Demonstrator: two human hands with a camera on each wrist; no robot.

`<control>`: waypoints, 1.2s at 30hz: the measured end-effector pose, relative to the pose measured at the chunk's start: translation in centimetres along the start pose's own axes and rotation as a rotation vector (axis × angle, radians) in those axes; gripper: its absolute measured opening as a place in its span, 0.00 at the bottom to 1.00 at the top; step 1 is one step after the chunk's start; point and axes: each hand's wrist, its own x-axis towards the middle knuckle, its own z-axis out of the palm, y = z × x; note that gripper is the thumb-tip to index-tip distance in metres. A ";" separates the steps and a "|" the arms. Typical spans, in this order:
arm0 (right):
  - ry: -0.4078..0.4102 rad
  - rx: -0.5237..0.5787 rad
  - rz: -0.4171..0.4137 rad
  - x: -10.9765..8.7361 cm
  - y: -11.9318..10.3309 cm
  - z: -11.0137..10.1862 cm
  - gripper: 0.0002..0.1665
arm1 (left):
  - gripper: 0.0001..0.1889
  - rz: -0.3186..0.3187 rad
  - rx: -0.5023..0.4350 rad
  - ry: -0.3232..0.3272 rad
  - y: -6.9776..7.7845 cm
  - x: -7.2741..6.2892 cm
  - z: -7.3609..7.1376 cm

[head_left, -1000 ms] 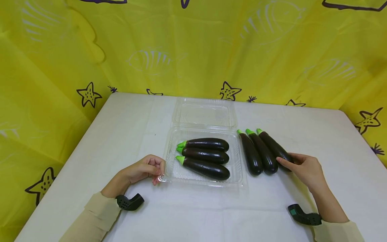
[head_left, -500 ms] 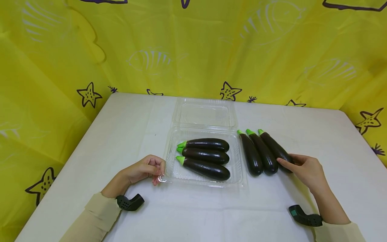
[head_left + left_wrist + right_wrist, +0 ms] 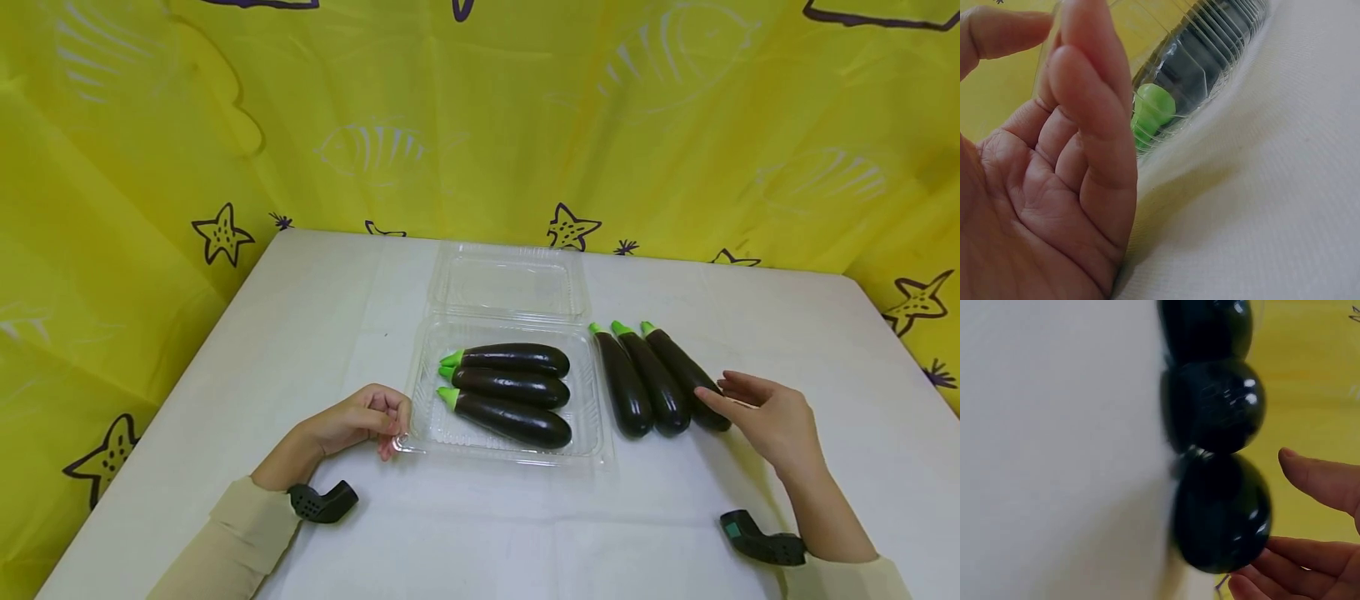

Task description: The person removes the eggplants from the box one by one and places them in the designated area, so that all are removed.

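In the head view, a clear plastic clamshell container (image 3: 510, 457) lies unfolded, with three dark eggplants (image 3: 517, 387) side by side in its base. My left hand (image 3: 363, 421) pinches the container's near left corner between thumb and fingers; a green stem (image 3: 1154, 106) shows through the plastic in the left wrist view. Three more eggplants lie slanted to the right of the container. My right hand (image 3: 772, 417) hovers by the blunt end of the outermost eggplant (image 3: 686, 371), fingers relaxed and parted. In the right wrist view its thumb (image 3: 1322, 481) stands apart from that eggplant (image 3: 1222, 512).
The container's lid (image 3: 510, 283) is laid back flat toward the rear of the white-covered table (image 3: 480, 533). A yellow patterned cloth (image 3: 465, 125) hangs behind the table and along its sides. Black cameras (image 3: 322, 502) are strapped to both wrists.
My right hand has loosened from the outermost eggplant and risen slightly to the right, its fingers now spread off it. The left hand and the container have stayed in place.
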 end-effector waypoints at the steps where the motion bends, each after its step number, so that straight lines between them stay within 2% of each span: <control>1: 0.023 0.008 -0.019 -0.1 -0.2 -0.1 0.42 | 0.10 0.005 -0.001 -0.004 0.0 0.0 0.0; 4: 0.076 0.033 -0.079 -0.4 -1.5 -0.2 0.39 | 0.09 0.007 -0.005 -0.010 0.0 0.0 0.0; 7: 0.070 0.058 -0.158 -0.9 -3.3 -0.1 0.35 | 0.09 0.004 -0.007 -0.012 0.0 0.0 0.0; 11: 0.030 0.059 -0.217 -1.6 -5.6 0.2 0.33 | 0.07 -0.003 -0.005 -0.004 0.0 0.1 0.0; 19: -0.062 0.080 -0.283 -3.1 -8.5 1.4 0.32 | 0.09 0.001 -0.003 -0.009 -0.2 0.0 -0.1; 24: -0.088 0.110 -0.344 -3.6 -9.7 2.5 0.30 | 0.08 -0.002 -0.004 -0.005 -0.2 0.0 -0.2; 36: -0.175 0.130 -0.415 -4.2 -11.2 4.9 0.28 | 0.08 -0.008 -0.008 -0.002 -0.1 0.0 -0.1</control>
